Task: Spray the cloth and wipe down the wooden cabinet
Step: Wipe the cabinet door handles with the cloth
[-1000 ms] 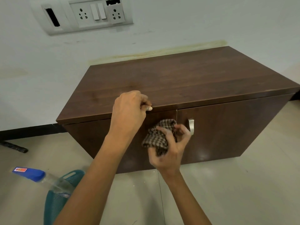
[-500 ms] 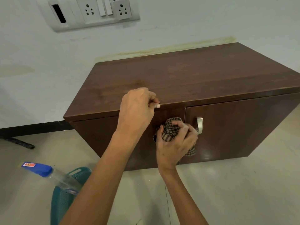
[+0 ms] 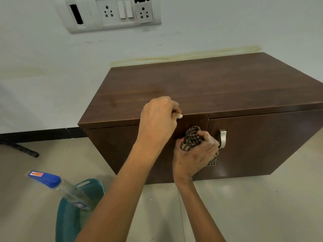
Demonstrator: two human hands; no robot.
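Observation:
A dark brown wooden cabinet (image 3: 218,88) stands on the floor against the wall. My left hand (image 3: 158,119) is curled over its top front edge, thumb tip showing. Below it, my right hand (image 3: 194,155) holds a bunched brown checked cloth (image 3: 192,137) against the front of the left door, just left of the seam and the metal handle (image 3: 222,138) on the right door. A clear spray bottle (image 3: 70,190) with a blue head leans out of a teal basket (image 3: 76,212) on the floor at lower left.
A white socket and switch panel (image 3: 111,13) is on the wall above. A black bar (image 3: 22,149) lies on the floor at far left, by the black skirting. Beige tiled floor stretches to the right of my arms.
My right hand has bunched the cloth tighter and shifted it up and right on the door, closer to the handle. My left hand stays on the cabinet's edge.

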